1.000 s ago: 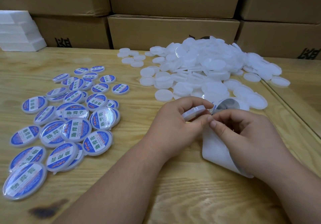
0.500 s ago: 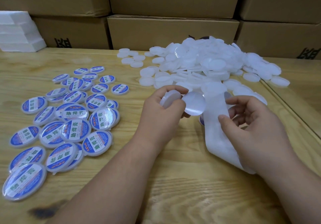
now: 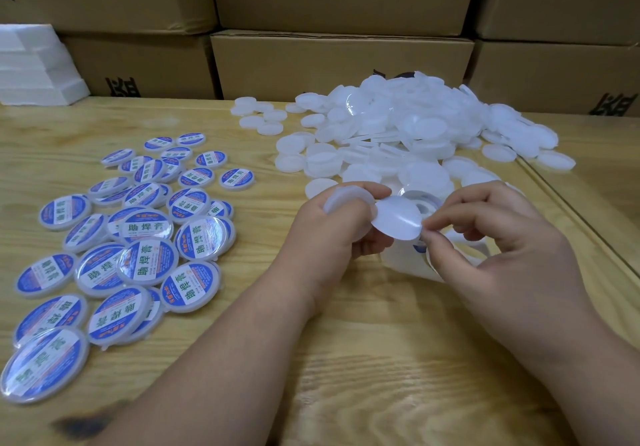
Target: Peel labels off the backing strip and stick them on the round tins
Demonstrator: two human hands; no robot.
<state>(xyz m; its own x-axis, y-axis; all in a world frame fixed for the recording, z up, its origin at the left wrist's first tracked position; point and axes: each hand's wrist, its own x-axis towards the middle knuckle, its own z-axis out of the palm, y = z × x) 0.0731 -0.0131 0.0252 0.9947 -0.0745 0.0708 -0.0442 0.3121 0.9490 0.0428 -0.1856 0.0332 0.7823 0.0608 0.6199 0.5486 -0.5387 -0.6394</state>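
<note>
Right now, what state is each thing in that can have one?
Left hand: grips a blank tin.
Right hand: fingers pinch a round label, peeled, white back facing the camera, not yet stuck on.
Backing strip: lies on the table under the hands.
Labelled tins: spread flat, overlapping, labels up.
Blank tins: heaped, unlabelled.

The worktop (image 3: 242,359) was pale yellow wood with darker grain and one scorched black patch. Left of my left grip (image 3: 332,234) lay labelled tins (image 3: 145,262), blue-rimmed with white bands and green characters. Beyond it sat plain white tins (image 3: 415,127). The label (image 3: 396,218) I held showed white. The cartons (image 3: 339,61) behind were brown with black print.
</note>
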